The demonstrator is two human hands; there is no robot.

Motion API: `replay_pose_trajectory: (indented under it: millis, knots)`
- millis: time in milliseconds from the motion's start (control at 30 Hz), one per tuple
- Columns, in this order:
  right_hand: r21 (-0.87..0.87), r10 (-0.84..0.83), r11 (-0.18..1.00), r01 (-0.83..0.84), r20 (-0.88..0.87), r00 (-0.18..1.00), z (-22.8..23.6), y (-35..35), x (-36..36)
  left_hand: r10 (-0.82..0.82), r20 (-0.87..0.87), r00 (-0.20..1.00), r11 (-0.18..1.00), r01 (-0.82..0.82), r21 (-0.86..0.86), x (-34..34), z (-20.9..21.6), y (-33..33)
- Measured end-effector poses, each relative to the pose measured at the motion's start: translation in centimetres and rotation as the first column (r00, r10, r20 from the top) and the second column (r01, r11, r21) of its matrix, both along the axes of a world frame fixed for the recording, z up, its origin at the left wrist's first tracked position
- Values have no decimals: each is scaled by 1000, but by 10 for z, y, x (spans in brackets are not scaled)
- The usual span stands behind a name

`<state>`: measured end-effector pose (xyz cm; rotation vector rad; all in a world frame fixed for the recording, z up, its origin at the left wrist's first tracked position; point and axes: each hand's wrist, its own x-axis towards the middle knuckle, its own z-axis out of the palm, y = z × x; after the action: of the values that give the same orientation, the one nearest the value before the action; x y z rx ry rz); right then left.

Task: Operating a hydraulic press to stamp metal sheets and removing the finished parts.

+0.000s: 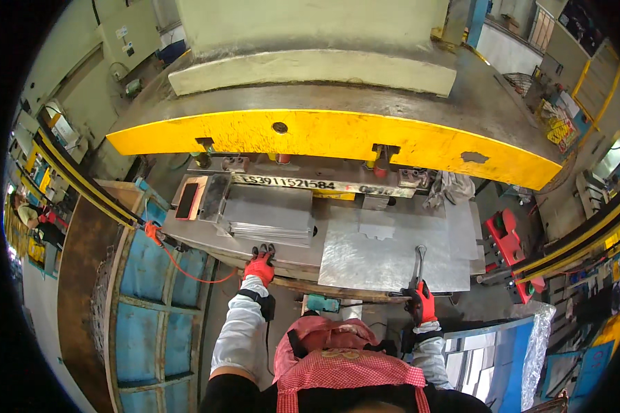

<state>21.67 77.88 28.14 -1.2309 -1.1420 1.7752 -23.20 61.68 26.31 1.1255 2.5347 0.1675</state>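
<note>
I stand at a big stamping press with a yellow front (337, 138). My left hand (260, 265), in a red and black glove, rests with fingers spread on the front edge of the press table, just below a stack of thin metal sheets (272, 224). My right hand (422, 299), gloved the same way, grips the handle of a long metal tool (419, 265) that points up over a large flat metal plate (393, 255). A small cut sheet piece (377, 227) lies farther back on that plate.
A blue metal crate (151, 310) stands at my left, an orange cable (186, 272) running beside it. A red control box (506, 241) sits at the right, with metal sheets in a blue bin (482, 361) below. Another person (31, 217) stands far left.
</note>
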Motion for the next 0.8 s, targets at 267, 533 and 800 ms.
replay_pose_trajectory:
  millis: [267, 533, 800]
  knots:
    - [198, -18, 980, -11, 145, 989, -16, 2, 2, -89, -155, 984, 995, 95, 27, -5, -7, -4]
    - [-38, -45, 998, 49, 103, 994, 0, -2, -4, 9, 22, 1000, 998, -10, 54, -3, 0, 5]
    - [-156, -89, 983, 92, 25, 996, 13, 7, -1, -15, -33, 999, 999, 16, 33, -6, -7, -4]
